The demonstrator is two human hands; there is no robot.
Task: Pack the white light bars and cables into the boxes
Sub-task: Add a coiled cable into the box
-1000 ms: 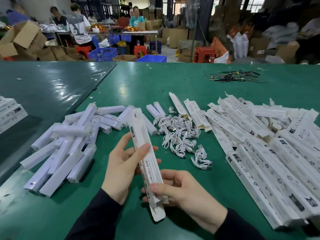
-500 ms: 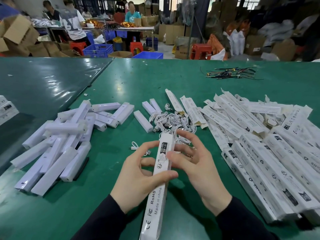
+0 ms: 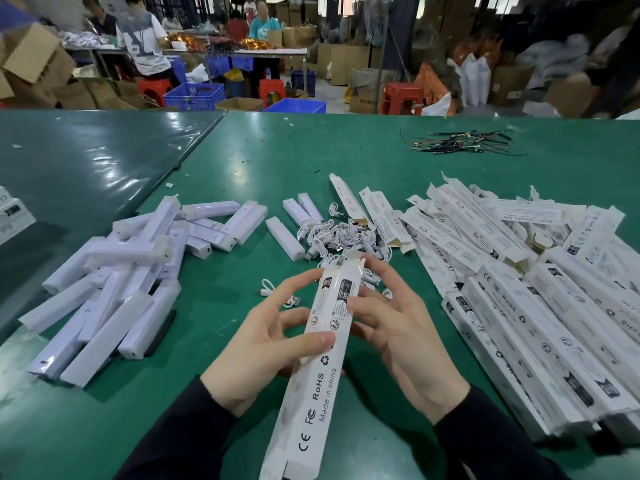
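Both hands share one long white box (image 3: 317, 368): the left hand (image 3: 263, 344) clamps it partway along, thumb lying across the printed face and fingers curled behind, while the right hand (image 3: 398, 327) pinches its far portion, thumb on the label side and fingers spread past the edge. The box's long axis runs from the person's chest up and away, tilted a little to the right, so its far end, with a small flap standing up, points straight at the heap of white cables (image 3: 341, 237) lying just beyond the grip. Whether that end is properly open I cannot quite tell; the flap blurs into the cables behind it. The white light bars (image 3: 131, 271) lie well off to the left of the grip, nearer the left hand, and the stack of other boxes (image 3: 540, 306) sits close on the right. For a cable, the right hand has the shorter reach.
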